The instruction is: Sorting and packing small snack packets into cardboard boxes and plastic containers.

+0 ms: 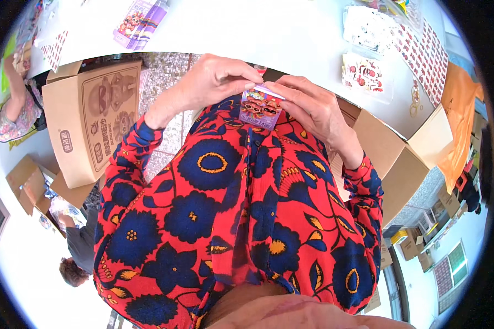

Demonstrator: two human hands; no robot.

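Open room spreads across the middle of the white table (247,33); cardboard boxes (101,120) crowd its near edge at left and right. Just short of that edge, the left hand (217,77) pinches a small purple printed carton (260,112) by its top, and the right hand (315,104) clasps its right side.

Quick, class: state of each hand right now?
Left hand: pinched closed at the top edge of a small purple printed cardboard box.
Right hand: holding that box's side.
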